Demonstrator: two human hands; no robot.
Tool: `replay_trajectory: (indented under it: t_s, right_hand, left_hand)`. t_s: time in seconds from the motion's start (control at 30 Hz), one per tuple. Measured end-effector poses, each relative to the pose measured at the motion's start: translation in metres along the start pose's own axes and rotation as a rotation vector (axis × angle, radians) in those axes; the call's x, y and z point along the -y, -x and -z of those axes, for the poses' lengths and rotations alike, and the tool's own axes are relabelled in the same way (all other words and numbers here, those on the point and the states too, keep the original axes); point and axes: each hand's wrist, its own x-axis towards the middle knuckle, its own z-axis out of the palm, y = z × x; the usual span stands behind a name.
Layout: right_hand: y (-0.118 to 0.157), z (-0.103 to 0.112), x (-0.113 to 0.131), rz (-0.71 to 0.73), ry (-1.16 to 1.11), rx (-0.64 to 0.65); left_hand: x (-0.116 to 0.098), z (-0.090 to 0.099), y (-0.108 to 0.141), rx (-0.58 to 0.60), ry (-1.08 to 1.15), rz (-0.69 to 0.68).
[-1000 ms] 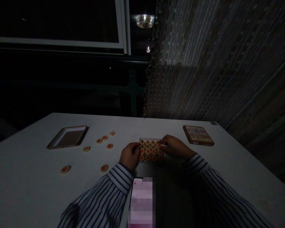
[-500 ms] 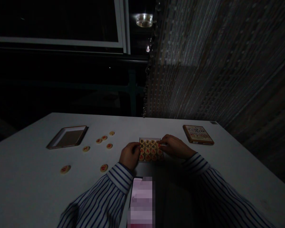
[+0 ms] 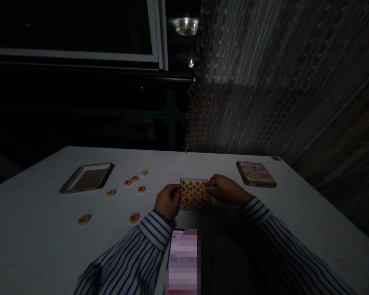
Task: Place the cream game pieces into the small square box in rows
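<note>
A small open box (image 3: 194, 179) holds rows of round wooden Chinese chess pieces (image 3: 191, 196), with black characters in the far rows and red ones nearer. At its left side, my left hand (image 3: 167, 200) is closed, thumb and fingertips on the box edge. My right hand (image 3: 227, 189) reaches over the right edge, fingers pinched on a red-marked piece (image 3: 206, 189) in the right column; the fingers partly cover it. Several loose chess pieces (image 3: 134, 217) lie on the table to the left, most showing red characters.
An empty box lid or tray (image 3: 89, 177) lies at the far left of the white table (image 3: 43, 229). A flat printed box (image 3: 256, 173) is at the far right. Near me, a lit phone (image 3: 183, 262) sits between my forearms. Bead curtains (image 3: 249, 82) hang behind the table.
</note>
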Motion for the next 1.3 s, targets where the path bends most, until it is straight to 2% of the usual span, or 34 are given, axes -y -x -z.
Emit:
replay_trajectory:
  t_s: [0.63,0.8,1.0,1.3]
  right_hand:
    - [0.001,0.001,0.000,-0.001,0.019,-0.024]
    - [0.001,0.001,-0.001,-0.079,0.064,-0.023]
    - [-0.002,-0.009,-0.003,-0.226,0.057,0.011]
    - [-0.008,-0.017,-0.001,-0.217,-0.049,0.008]
  left_hand:
    - [-0.003,0.001,0.000,0.007,0.011,0.018]
    - [-0.005,0.002,0.000,0.005,0.013,0.033]
    - [-0.005,0.003,0.002,0.030,0.005,0.041]
    - [-0.005,0.004,0.003,0.061,0.029,0.069]
